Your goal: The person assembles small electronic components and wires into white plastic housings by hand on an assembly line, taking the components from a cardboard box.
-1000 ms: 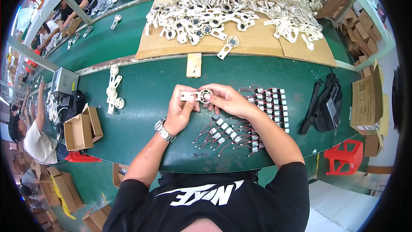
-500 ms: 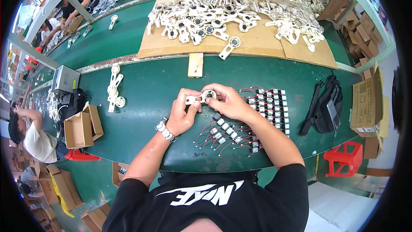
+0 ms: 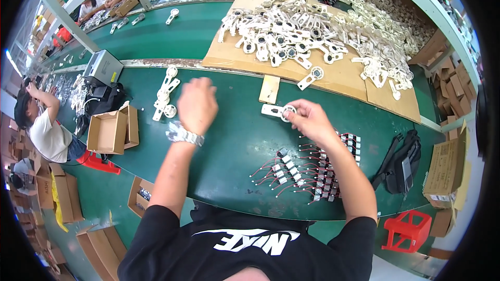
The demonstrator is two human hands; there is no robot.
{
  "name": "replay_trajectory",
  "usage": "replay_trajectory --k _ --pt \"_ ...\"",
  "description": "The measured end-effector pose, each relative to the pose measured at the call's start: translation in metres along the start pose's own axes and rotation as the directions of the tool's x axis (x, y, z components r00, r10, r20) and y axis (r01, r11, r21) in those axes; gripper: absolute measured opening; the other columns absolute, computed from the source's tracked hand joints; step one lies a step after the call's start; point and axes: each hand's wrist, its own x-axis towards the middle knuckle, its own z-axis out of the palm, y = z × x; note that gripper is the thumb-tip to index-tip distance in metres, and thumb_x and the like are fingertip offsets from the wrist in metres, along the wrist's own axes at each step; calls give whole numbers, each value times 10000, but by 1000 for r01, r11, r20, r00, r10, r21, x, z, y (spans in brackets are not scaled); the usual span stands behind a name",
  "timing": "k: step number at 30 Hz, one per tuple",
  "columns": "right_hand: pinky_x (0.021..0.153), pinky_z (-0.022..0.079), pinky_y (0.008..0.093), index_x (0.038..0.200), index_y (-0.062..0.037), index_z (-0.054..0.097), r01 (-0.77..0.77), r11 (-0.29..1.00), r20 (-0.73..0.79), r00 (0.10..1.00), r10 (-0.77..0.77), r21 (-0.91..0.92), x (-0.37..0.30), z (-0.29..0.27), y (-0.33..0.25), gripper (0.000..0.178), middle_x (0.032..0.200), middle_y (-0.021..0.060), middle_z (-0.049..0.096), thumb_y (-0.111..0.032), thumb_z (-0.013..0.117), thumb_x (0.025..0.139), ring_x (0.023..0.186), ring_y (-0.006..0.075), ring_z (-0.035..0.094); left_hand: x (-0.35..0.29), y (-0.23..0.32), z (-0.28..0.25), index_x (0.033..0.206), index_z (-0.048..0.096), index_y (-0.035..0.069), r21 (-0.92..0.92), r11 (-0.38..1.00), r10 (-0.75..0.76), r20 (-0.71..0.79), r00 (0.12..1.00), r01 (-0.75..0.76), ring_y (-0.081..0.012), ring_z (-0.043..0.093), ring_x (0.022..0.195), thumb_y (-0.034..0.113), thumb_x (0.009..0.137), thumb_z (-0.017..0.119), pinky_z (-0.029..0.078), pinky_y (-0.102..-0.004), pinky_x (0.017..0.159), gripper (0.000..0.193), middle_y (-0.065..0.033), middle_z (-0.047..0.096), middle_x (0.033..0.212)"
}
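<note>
My right hand pinches a white plastic housing by its ring-shaped end, its slotted flat arm pointing left. Apart from it, my left hand is over the left half of the green bench, its fingers smeared by motion; whether it holds anything cannot be made out. Just left of that hand lies a short row of similar white housings. Below my right hand, small white-and-black blocks with red wires are set out in rows, with a few looser ones to their left.
A large heap of white housings covers a cardboard sheet ahead, with a pale block at its edge. Black bag and carton stand right; open cardboard boxes and a grey device left. Co-workers sit beyond.
My hands have separated: the left let go of the white housing and moved up and left, while the right keeps the housing. The whole view has shifted and turned.
</note>
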Motion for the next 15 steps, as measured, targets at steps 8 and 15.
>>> replay_trajectory --k 8,15 --pt "554 434 251 1150 -58 740 95 985 -197 978 -65 143 71 -53 -48 263 843 2 696 -285 740 1016 616 64 528 30 -127 3 1067 722 40 492 859 -285 224 932 144 -400 682 1068 379 787 903 606 -487 864 476 -176 719 1114" --pt "777 569 334 1309 -50 653 224 872 -62 959 -277 -436 14 -10 -22 392 1055 90 715 -186 760 956 868 149 665 34 -156 -7 991 718 42 329 928 -280 304 910 176 -411 679 1030 304 813 867 532 -497 910 349 -198 737 1035"
